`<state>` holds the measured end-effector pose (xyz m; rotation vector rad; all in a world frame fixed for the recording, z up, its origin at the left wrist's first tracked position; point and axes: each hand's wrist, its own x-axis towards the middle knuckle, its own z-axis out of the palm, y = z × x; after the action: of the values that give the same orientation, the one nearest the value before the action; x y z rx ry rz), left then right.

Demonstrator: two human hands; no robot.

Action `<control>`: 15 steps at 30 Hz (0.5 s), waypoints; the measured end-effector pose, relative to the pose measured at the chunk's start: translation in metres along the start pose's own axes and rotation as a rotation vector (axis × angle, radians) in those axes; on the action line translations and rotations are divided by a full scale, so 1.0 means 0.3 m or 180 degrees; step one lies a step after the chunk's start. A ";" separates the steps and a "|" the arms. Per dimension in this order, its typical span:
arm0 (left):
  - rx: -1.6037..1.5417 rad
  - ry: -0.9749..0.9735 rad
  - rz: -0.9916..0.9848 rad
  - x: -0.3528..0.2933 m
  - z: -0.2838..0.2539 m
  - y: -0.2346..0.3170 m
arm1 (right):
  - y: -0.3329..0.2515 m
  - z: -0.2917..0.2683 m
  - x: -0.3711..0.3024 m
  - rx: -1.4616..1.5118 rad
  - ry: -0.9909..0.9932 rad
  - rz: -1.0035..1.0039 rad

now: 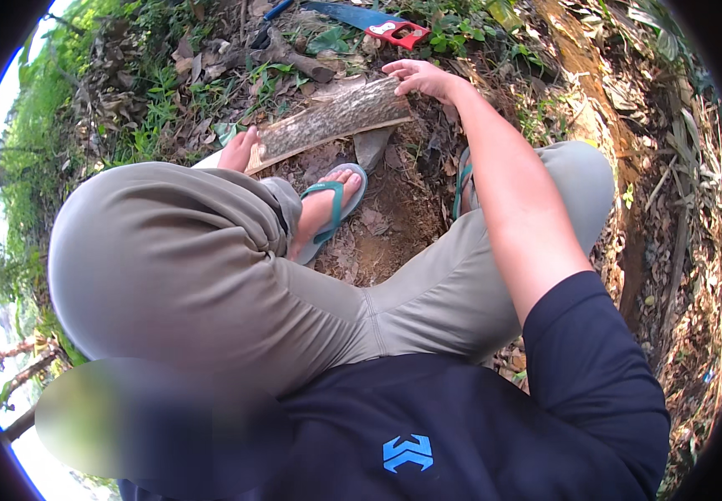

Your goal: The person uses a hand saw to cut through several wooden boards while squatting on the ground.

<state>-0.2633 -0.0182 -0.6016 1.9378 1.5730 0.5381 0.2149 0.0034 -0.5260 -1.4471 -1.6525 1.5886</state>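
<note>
A split length of log (327, 121), rough grey bark upward and pale cut wood along its near edge, lies slantwise in front of my feet. My left hand (238, 152) is at its left end, closed against the wood; my knee hides part of that hand. A pale strip (209, 160) shows beside it, too little to name. At the far right end, my right hand (426, 81) rests fingers and thumb near the log's upper edge, stretched out and apart. Beneath the log's right part, a grey wedge-shaped block (371, 149) touches the ground.
A handsaw (377, 27) with a blue blade and red handle lies beyond the log. Near it are a blue-handled tool (277, 10) and a short cut branch (298, 60). My sandalled foot (327, 209) stands close to the log. Leaves, soil and green plants surround everything.
</note>
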 end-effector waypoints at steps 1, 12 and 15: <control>-0.0424 -0.0237 -0.0464 -0.005 -0.034 -0.010 | -0.020 0.002 0.004 -0.0006 -0.0041 -0.0104; 0.0606 -0.0457 0.1477 -0.007 0.044 0.173 | -0.138 0.213 -0.108 -0.4174 0.0184 -0.0580; 0.0660 -0.0800 0.1464 0.073 0.032 0.161 | -0.132 0.210 -0.081 -0.3776 0.0199 -0.0619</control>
<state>-0.2167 -0.0054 -0.5783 2.4360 1.0617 0.2999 0.1553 -0.0388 -0.4978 -1.6544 -2.7549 0.3387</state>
